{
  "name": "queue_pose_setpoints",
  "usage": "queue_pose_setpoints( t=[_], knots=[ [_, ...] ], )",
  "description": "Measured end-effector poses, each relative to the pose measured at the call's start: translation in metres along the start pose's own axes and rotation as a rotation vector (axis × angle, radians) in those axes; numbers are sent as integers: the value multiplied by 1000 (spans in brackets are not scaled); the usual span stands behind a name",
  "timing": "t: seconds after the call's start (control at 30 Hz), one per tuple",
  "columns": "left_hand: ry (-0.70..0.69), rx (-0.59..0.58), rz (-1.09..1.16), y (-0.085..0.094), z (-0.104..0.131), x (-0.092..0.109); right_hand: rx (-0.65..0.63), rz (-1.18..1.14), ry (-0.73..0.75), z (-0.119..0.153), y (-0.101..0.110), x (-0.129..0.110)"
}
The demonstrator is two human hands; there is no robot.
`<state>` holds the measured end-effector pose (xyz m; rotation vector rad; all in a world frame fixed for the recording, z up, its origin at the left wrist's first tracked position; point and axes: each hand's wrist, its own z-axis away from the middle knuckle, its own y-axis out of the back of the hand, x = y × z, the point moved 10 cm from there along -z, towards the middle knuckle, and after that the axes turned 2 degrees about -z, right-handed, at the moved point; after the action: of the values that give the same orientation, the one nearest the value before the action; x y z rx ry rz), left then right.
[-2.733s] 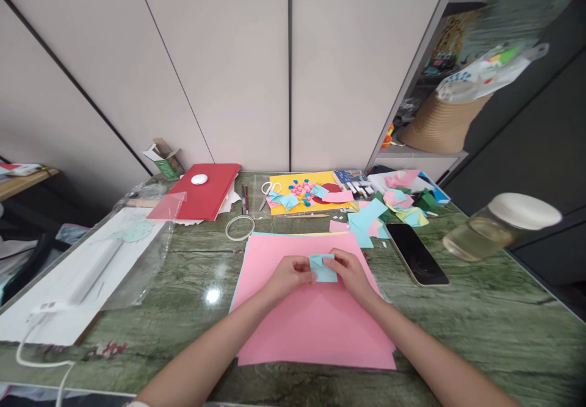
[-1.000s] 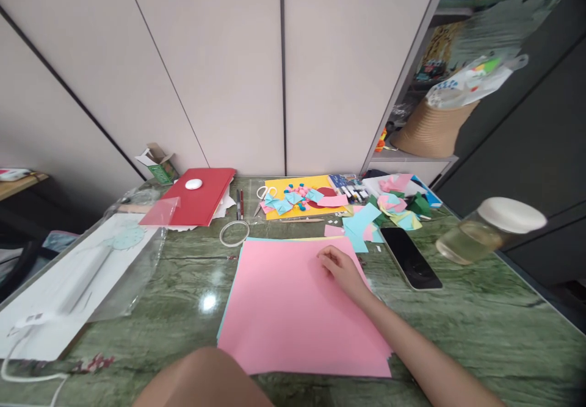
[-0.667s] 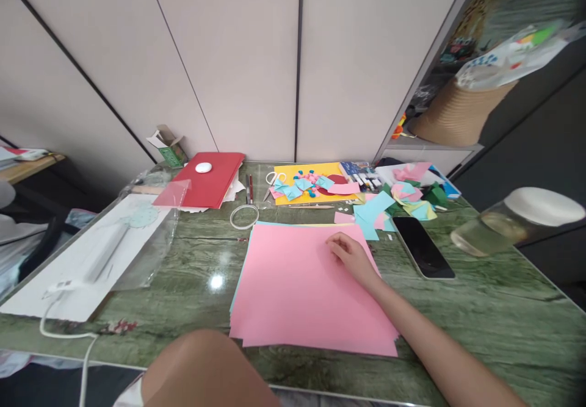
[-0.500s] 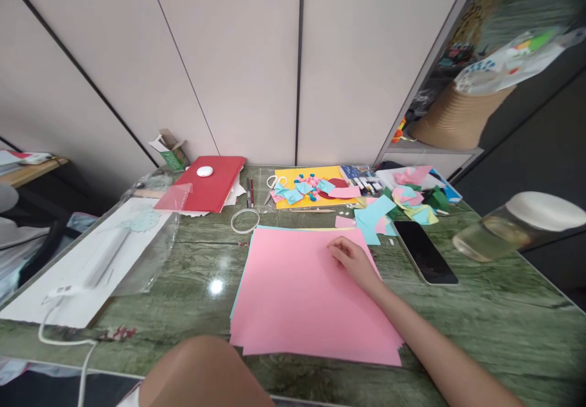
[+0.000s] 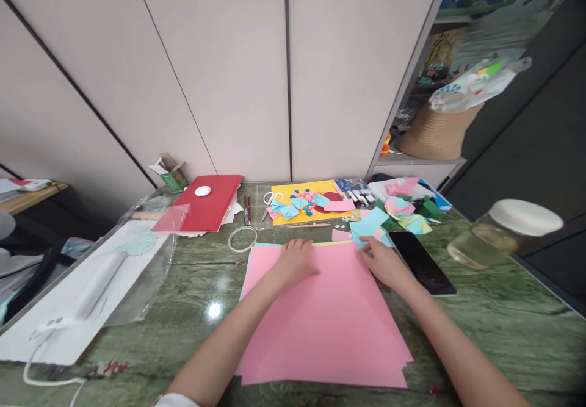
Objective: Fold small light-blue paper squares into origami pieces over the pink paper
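A stack of pink paper point(image 5: 320, 327) lies before me on the table, with light blue and yellow sheets showing at its edges. My left hand point(image 5: 297, 259) rests palm down on the stack near its far edge, fingers laid out and nothing held. At the far right corner is my right hand point(image 5: 383, 262), its thumb and forefinger slightly apart at the paper's edge. Just beyond its fingertips sits a cut piece of light blue paper point(image 5: 368, 223). To the right of that hand lies a black-screened phone point(image 5: 422, 263), partly behind my wrist.
Farther back are white-handled scissors point(image 5: 273, 198), a yellow sheet point(image 5: 297, 190) with folded paper pieces, a tape ring point(image 5: 242, 240) and a red folder point(image 5: 208, 202). A lidded cup point(image 5: 485, 242) stands right. White paper point(image 5: 50, 309) under clear plastic lies left.
My left hand has come in over the far part of the pink stack. The right hand has moved rightward from the sheet's surface to its far right corner. A bare knee has left view.
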<state>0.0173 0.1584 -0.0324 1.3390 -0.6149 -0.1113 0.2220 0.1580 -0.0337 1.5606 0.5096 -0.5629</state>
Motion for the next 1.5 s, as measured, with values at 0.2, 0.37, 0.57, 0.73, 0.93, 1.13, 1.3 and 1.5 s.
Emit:
queue_pose_setpoints(
  t=[0.2, 0.37, 0.57, 0.73, 0.93, 1.13, 1.3, 1.5],
  knots=[
    [7, 33, -30, 0, -3, -7, -70, -5, -5, -2, -9, 0],
    [-17, 56, -35, 1, -4, -5, -83, -73, -26, -4, -13, 4],
    [-9, 70, -41, 2, -5, -5, -160, -248, 65, 0, -11, -13],
    [-9, 62, -36, 2, -4, -6, -209, -350, 199, 8, -8, -39],
    [-39, 47, -29, 0, -5, -6, -15, -157, 109, 3, 6, -18],
    [-70, 43, -27, 0, -4, -4, 30, 7, 78, 1, 9, -9],
    [-70, 32, -26, 0, -4, -4, -24, 158, 142, 0, 1, -14],
    [-66, 22, -20, 1, -4, -4, 24, 367, 137, -1, -7, -1]
  ],
)
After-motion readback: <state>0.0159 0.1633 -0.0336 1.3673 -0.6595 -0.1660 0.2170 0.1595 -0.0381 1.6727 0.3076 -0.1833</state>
